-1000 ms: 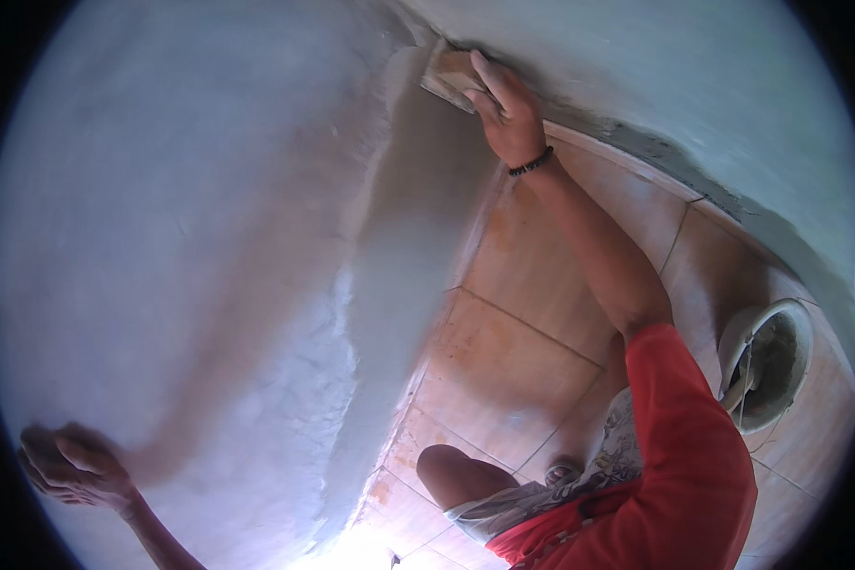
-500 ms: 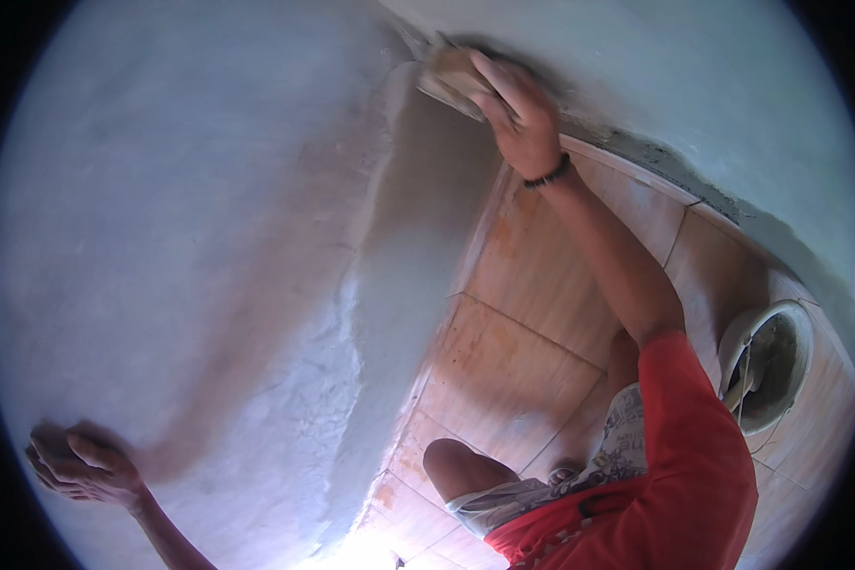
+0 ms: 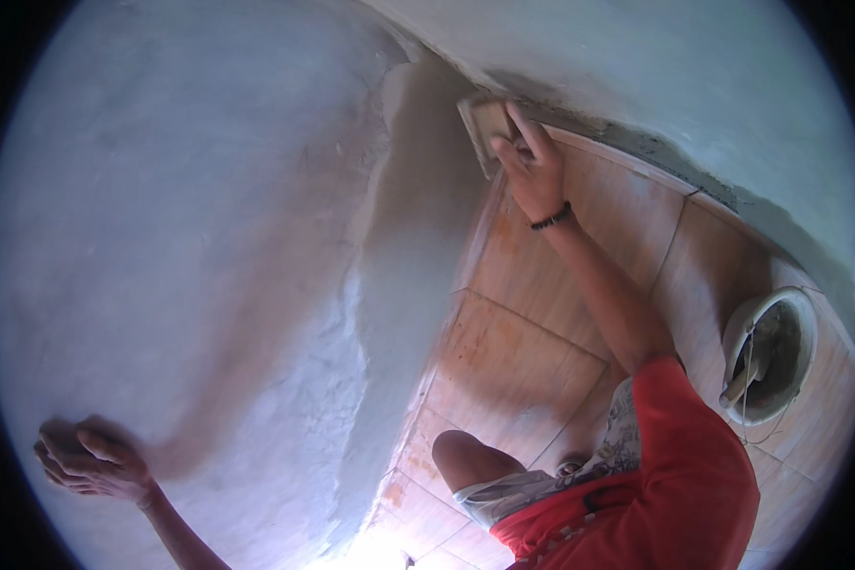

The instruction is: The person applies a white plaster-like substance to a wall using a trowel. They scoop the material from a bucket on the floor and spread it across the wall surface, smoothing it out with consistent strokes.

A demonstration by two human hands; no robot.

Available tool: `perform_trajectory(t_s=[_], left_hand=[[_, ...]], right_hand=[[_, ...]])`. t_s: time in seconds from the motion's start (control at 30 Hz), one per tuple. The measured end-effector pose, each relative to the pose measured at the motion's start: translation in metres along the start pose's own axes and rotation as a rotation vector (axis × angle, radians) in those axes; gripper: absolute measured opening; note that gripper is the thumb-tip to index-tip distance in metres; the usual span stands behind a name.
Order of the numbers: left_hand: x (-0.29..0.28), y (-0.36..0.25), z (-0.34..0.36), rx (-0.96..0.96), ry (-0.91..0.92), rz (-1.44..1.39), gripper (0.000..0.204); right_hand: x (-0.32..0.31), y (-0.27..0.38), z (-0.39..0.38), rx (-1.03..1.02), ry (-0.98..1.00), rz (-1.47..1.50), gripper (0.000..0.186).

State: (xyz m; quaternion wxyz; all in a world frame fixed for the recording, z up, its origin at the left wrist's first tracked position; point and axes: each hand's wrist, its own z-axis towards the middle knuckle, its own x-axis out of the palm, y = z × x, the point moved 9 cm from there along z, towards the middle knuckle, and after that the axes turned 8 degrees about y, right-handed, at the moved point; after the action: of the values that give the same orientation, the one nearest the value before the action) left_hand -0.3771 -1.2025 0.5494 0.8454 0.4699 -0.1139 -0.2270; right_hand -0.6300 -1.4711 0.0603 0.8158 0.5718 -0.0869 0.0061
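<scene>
My right hand grips a flat, dull beige float where the grey strip of wet plaster meets the tile edge, just below the wall corner. A dark bracelet is on that wrist. At lower left my left hand rests against the pale plastered wall, fingers apart and slightly bent, holding nothing that I can see.
A second wall with a dark mortar band runs across the upper right. A pale bucket with a tool handle and grey material inside stands at right on the orange-beige tile floor. My knee, shorts and red top show at the bottom.
The float in my right hand has moved down and slightly right, away from the upper corner junction, and is angled differently. My left hand has shifted slightly right.
</scene>
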Motion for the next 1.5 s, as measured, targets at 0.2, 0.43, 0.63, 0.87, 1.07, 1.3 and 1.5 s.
perform_trajectory(t_s=[0.2,0.43,0.63,0.87,1.07,1.3,1.5], left_hand=[[-0.003,-0.005,0.002,-0.006,-0.033,-0.011,0.057],[0.0,0.001,-0.001,-0.029,-0.007,-0.033,0.057],[-0.003,0.008,-0.002,0.008,-0.03,-0.032,0.06],[0.007,0.005,-0.004,0.003,-0.017,-0.014,0.061],[0.007,0.003,-0.004,-0.049,0.011,-0.004,0.061],[0.001,0.009,-0.002,-0.037,0.015,-0.022,0.06],[0.004,0.012,-0.002,-0.042,0.025,0.004,0.06]], right_hand=[[0.04,0.028,0.053,0.012,-0.142,-0.02,0.045],[0.088,0.046,-0.093,0.029,0.01,0.077,0.055],[0.047,0.062,-0.009,0.064,-0.11,0.093,0.06],[0.099,0.059,-0.078,-0.09,-0.114,-0.15,0.062],[0.083,-0.017,-0.206,0.442,0.004,0.308,0.063],[0.061,-0.019,-0.005,0.332,-0.107,0.256,0.058],[0.131,0.072,-0.136,-0.119,0.019,0.027,0.052]])
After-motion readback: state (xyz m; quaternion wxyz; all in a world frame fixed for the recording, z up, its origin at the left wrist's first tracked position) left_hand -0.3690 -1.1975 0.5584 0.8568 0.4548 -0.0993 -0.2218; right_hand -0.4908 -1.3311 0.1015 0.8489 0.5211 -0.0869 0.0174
